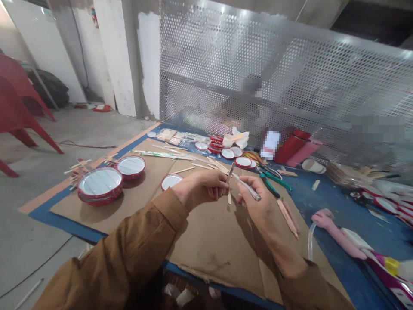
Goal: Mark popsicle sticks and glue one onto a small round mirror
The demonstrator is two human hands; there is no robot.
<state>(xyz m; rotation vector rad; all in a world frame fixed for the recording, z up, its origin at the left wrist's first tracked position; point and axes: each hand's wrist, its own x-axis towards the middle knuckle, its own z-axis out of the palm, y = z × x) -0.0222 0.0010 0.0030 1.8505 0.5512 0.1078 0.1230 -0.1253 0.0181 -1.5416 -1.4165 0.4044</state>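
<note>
In the head camera's view, a person in brown sleeves works over a sheet of cardboard (pixel 206 258) laid on a blue-topped desk (pixel 322 193). The left hand (pixel 209 183) has its grip closed on a thin wooden stick (pixel 229 197), held roughly upright above the middle of the cardboard between the two hands. The right hand (pixel 260 202) grips a slim whitish tube (pixel 250 190), its narrow end pointed at the stick; whether the two touch is too small to tell. A red-rimmed disc (pixel 170 182) lies just beyond the left wrist, while a larger stack of red-rimmed discs (pixel 100 185) and a smaller stack (pixel 130 167) stand at the cardboard's left. Loose sticks (pixel 201 166) are scattered beyond the hands. To the right of the right hand lie green-handled pliers (pixel 269 185) and a pair of pinkish pens (pixel 288 218), with a pink tool (pixel 338 234) farther right. Along the far side are a crumpled tissue (pixel 236 139), a phone (pixel 270 145) propped upright, a red bottle (pixel 292 146) and a paper cup (pixel 313 166) on its side, all before a perforated metal panel (pixel 206 64). Red chairs (pixel 19 103) stand at left on the bare floor (pixel 87 133).
</note>
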